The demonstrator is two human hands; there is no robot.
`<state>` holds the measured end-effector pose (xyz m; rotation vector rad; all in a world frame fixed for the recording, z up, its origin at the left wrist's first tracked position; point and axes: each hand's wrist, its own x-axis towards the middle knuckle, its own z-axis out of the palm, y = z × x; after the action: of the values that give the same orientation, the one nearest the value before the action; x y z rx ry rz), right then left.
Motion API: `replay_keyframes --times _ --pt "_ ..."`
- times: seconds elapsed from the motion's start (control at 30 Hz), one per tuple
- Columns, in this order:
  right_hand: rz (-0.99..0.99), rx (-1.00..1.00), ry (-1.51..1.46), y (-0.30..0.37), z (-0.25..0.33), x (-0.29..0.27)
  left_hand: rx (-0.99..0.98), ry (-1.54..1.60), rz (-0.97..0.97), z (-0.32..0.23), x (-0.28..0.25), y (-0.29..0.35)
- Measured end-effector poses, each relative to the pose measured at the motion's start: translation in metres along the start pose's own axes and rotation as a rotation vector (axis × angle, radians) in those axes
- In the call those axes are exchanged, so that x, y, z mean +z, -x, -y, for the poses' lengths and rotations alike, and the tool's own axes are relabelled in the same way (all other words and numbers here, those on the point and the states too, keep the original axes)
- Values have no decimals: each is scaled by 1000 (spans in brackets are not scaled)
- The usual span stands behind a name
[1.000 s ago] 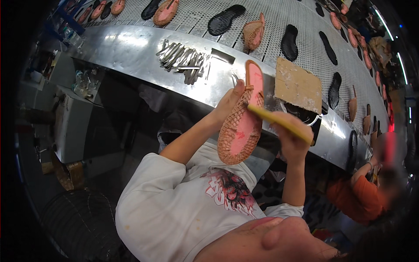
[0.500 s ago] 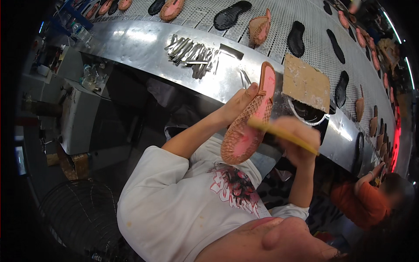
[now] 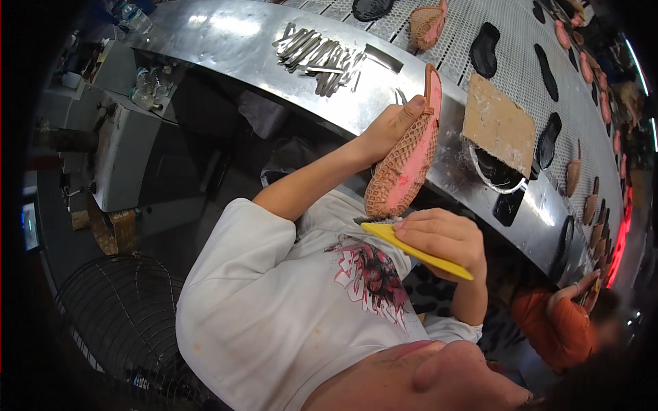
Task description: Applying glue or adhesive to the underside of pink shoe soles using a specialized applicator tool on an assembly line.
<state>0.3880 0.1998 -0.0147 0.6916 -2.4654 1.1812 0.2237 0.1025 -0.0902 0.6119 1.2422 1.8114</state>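
Where the woven slingback shoe [image 3: 411,164] is held: off the conveyor's [image 3: 205,51] near edge, gripped by the fingers of the left hand [image 3: 393,129].
Yellow-handled brush [image 3: 419,255]: clasped in the right hand [image 3: 444,240]; shifted from the shoe's side to its toe, where brushing now seems concentrated.

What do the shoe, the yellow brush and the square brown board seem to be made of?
Shoe: tan lattice upper, perhaps leather or imitation; pink insole, material unclear. Brush: smooth yellow back, probably plastic or painted wood; dark bristly edge. Board: probably cardboard, matte brown with whitish patches.
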Motion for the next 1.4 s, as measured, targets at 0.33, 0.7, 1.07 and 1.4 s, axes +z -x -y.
replay_keyframes --times 0.33,0.7,1.07,1.4 --pt "-110 166 -294 0 13 0 -88 148 -144 -5 -6 2" --pt "-8 174 -441 -3 -8 -8 -49 176 -56 9 -4 7" --pt "-153 40 108 10 -15 16 -167 292 -46 17 -11 25" --pt "-319 667 42 -44 -76 20 174 247 -317 7 -121 22"
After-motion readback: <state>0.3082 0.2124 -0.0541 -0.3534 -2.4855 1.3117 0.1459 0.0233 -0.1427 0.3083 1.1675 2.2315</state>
